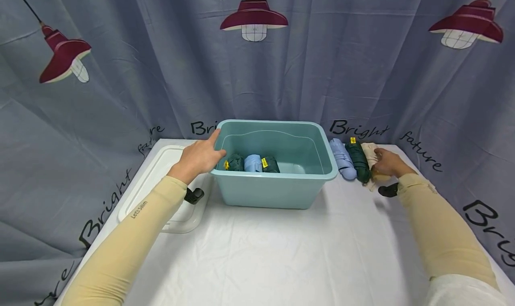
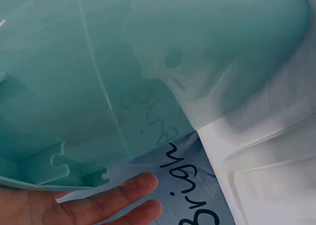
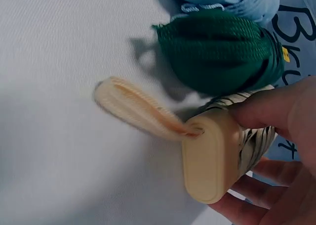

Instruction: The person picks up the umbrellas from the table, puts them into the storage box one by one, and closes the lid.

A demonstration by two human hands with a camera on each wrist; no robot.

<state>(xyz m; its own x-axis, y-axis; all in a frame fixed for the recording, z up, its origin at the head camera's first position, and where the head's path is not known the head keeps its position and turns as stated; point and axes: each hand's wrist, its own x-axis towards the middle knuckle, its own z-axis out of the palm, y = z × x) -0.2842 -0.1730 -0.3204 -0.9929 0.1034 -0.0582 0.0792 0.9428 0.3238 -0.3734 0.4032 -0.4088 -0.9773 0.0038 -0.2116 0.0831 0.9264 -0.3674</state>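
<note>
A teal plastic storage box [image 1: 267, 192] stands on the table. My left hand [image 1: 201, 156] rests on its left rim, thumb over the inside and fingers fairly straight; the left wrist view shows two fingers [image 2: 133, 190] outside the wall. At the right, my right hand [image 1: 388, 163] grips a beige folded umbrella [image 3: 210, 158], thumb on one side and fingers on the other. Its flat end and wrist loop [image 3: 140, 109] face the right wrist camera. Beside it lie a dark green rolled bundle [image 1: 357, 160] and a light blue one [image 1: 343, 159], likely umbrellas too.
Inside the box, a light blue bundle [image 1: 253, 163] lies between two dark green ones, left [image 1: 236, 163] and right [image 1: 271, 164]. A white lid [image 1: 185, 218] lies left of the box, partly under my left arm. Behind the table hangs a grey-blue printed curtain [image 1: 181, 51].
</note>
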